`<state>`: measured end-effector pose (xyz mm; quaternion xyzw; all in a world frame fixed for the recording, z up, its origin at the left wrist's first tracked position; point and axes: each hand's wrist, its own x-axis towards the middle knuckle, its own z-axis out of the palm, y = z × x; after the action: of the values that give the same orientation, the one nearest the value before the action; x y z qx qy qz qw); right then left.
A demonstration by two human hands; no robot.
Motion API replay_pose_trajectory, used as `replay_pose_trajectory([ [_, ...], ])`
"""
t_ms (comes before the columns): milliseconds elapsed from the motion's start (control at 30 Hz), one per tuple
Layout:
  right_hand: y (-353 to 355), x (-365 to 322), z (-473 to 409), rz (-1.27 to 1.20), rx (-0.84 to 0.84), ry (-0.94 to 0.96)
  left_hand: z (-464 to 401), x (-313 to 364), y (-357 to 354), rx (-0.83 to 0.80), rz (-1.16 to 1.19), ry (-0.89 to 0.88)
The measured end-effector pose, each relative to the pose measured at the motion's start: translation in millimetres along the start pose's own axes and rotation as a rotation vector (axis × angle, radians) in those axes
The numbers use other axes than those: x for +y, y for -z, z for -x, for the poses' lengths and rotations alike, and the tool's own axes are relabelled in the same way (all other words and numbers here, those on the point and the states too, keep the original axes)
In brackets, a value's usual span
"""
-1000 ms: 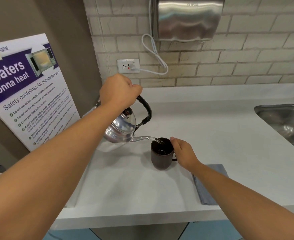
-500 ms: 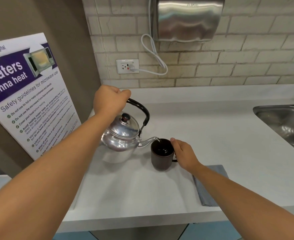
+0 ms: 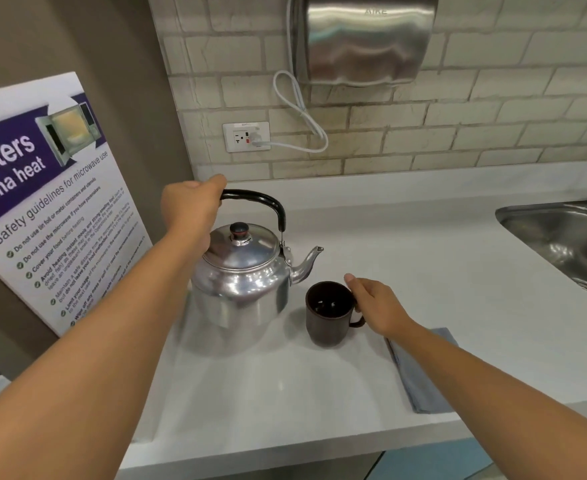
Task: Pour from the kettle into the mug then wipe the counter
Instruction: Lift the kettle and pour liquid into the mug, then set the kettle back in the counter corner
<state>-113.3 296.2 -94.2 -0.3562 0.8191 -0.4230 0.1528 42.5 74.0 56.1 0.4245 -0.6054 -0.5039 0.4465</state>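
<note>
A shiny metal kettle (image 3: 240, 271) with a black handle stands upright at the left of the white counter (image 3: 423, 278), its spout pointing right. My left hand (image 3: 191, 206) is closed around the left end of the handle. Just right of the kettle stands a dark brown mug (image 3: 328, 315) with dark liquid inside. My right hand (image 3: 375, 306) rests against the mug's right side at its handle, fingers loosely curled. A folded grey cloth (image 3: 420, 372) lies on the counter under my right forearm.
A steel sink (image 3: 569, 237) is set into the counter at the right. A poster board (image 3: 43, 202) leans at the left. On the brick wall hang a steel hand dryer (image 3: 364, 39) and an outlet (image 3: 247, 136) with a white cord.
The kettle has swung back from its pouring tilt over the mug to upright and come down to the counter, to the left of the mug. My right hand stays at the mug.
</note>
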Motion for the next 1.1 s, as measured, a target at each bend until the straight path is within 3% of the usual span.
replay_pose_trajectory([
  [167, 23.6, -59.7, -26.1, 0.053, 0.261, 0.13, -17.8, -0.6, 6.2, 0.029, 0.072, 0.014],
  [233, 26.8, -98.0, -43.4, -0.005, 0.282, 0.223, -24.2, -3.0, 4.7, 0.045, 0.069, 0.024],
  [367, 13.6, -162.4, -76.1, -0.07, 0.084, 0.364, -37.3, -19.1, -6.2, 0.058, 0.076, 0.032],
  [533, -14.4, -179.2, -120.3, 0.188, -0.224, 0.48, -63.8, -45.1, -26.1, 0.115, 0.025, 0.048],
  [1100, -67.7, -139.0, -246.0, 0.137, -0.308, 0.473, -166.2, -109.4, -74.1, 0.16, -0.001, 0.122],
])
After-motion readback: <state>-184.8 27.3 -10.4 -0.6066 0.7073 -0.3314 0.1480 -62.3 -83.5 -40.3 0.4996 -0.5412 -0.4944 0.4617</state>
